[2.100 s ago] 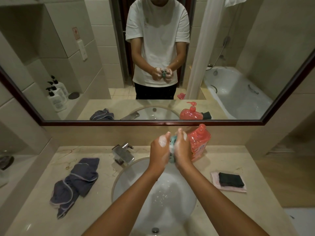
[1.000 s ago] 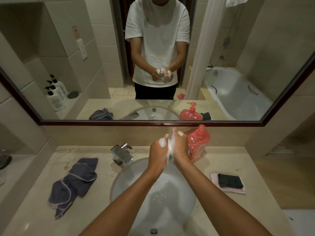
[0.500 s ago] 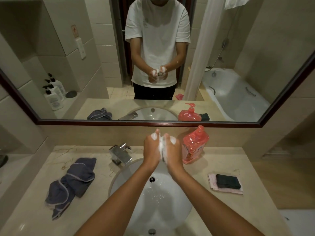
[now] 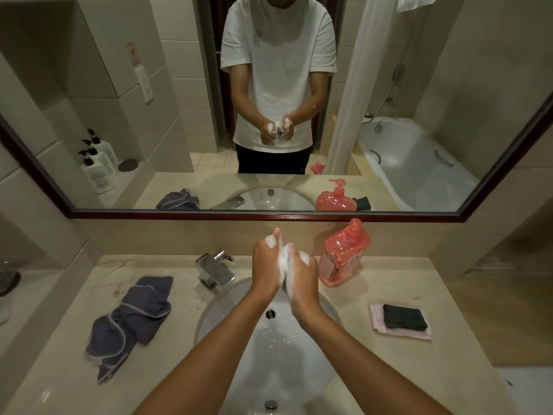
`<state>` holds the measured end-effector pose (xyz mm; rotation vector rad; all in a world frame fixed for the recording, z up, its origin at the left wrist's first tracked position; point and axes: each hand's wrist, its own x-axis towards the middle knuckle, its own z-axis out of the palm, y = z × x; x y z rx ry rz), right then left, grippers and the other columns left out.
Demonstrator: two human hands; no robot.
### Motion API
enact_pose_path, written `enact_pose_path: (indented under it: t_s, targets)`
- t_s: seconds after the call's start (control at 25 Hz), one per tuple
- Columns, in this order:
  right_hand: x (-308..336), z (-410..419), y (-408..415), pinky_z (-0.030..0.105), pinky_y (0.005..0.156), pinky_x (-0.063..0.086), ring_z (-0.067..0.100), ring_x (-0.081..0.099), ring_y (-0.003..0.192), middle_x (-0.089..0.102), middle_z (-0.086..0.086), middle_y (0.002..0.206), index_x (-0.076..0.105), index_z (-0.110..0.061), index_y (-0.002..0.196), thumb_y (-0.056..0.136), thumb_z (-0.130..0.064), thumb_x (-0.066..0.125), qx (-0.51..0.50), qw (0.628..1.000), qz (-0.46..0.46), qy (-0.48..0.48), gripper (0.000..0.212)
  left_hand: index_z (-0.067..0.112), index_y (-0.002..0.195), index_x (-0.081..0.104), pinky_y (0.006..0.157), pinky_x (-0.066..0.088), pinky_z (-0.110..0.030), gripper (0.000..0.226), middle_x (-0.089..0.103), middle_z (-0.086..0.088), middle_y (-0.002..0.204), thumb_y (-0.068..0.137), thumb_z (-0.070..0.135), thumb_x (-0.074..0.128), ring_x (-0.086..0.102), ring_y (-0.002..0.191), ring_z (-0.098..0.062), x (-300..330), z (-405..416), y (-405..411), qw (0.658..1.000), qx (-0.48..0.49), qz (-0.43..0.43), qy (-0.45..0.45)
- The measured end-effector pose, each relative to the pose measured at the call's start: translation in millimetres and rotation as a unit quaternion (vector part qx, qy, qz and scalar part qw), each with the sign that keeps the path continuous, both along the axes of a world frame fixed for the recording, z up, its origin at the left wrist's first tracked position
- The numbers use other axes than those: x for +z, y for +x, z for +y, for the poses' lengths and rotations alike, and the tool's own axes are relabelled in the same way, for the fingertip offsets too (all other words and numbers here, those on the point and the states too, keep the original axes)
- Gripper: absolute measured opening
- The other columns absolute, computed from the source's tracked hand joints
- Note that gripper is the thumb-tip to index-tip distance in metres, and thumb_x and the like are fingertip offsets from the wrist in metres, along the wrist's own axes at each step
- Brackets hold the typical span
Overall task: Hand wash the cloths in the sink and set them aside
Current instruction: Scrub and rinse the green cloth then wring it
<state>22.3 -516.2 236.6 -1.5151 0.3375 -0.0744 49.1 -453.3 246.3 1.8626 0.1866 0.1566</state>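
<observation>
Above the white sink (image 4: pixel 227 313), both hands, left (image 4: pixel 266 265) and right (image 4: pixel 302 277), clasp a lathered cloth (image 4: pixel 283 266) between them.

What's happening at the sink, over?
Left hand and right hand grip a sudsy small cloth above the sink. Blue cloth waits on the counter. Nothing in the way.

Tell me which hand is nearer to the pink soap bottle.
Right. The right hand is just beside the soap bottle; the left hand is farther, behind the right one.
</observation>
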Motion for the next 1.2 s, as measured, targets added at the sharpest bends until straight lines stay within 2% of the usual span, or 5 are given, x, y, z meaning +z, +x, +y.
enact_pose_path:
  t_s: [0.28,0.44,0.72,1.04,1.2]
  targets:
    - [10,-20,34,0.023,0.051,0.040,0.013,0.051,0.054,0.050,-0.001,0.056,0.051,-0.017,0.063,0.100,-0.017,0.051,-0.089,0.989,0.054,0.106,0.037,0.024,0.054,0.041,0.050,0.033,-0.026,0.053,0.036,0.003,0.044,0.107,0.027,0.045,0.041,0.046,-0.001,1,-20,-10,0.998,-0.037,0.019,-0.046]
    - [-4,-3,0,0.028,0.054,0.037,0.007,0.045,0.051,0.044,-0.012,0.048,0.049,-0.027,0.047,0.083,-0.036,0.050,-0.027,0.998,0.023,0.052,0.037,0.021,0.059,0.029,0.046,0.024,-0.023,0.052,0.030,0.014,0.042,0.109,0.028,0.041,0.028,0.040,-0.003,-1,-9,-4,0.999,0.003,0.016,-0.041]
    - [23,-33,42,0.027,0.050,0.034,0.014,0.042,0.052,0.044,-0.007,0.049,0.043,-0.016,0.059,0.099,-0.017,0.051,-0.110,0.992,0.060,-0.003,0.041,0.020,0.058,0.041,0.051,0.040,-0.024,0.051,0.045,0.011,0.045,0.108,0.032,0.044,0.045,0.047,-0.005,-1,-27,-19,0.994,-0.060,0.030,-0.092]
    - [31,-28,27,0.038,0.076,0.057,0.018,0.067,0.071,0.069,0.003,0.077,0.064,-0.018,0.084,0.103,-0.043,0.045,0.111,0.990,0.076,0.050,0.037,0.025,0.070,0.052,0.057,0.044,-0.025,0.043,0.057,0.009,0.061,0.107,0.041,0.037,0.058,0.057,-0.006,-6,-5,-4,0.997,0.040,-0.045,0.042]
    - [25,-19,18,0.031,0.059,0.061,0.013,0.073,0.067,0.076,0.001,0.075,0.064,-0.015,0.089,0.106,-0.031,0.045,0.112,0.969,0.125,0.179,0.030,0.019,0.085,0.056,0.077,0.049,-0.039,0.044,0.064,-0.004,0.079,0.108,0.044,0.028,0.063,0.080,-0.027,-14,3,5,0.996,0.067,-0.004,0.066]
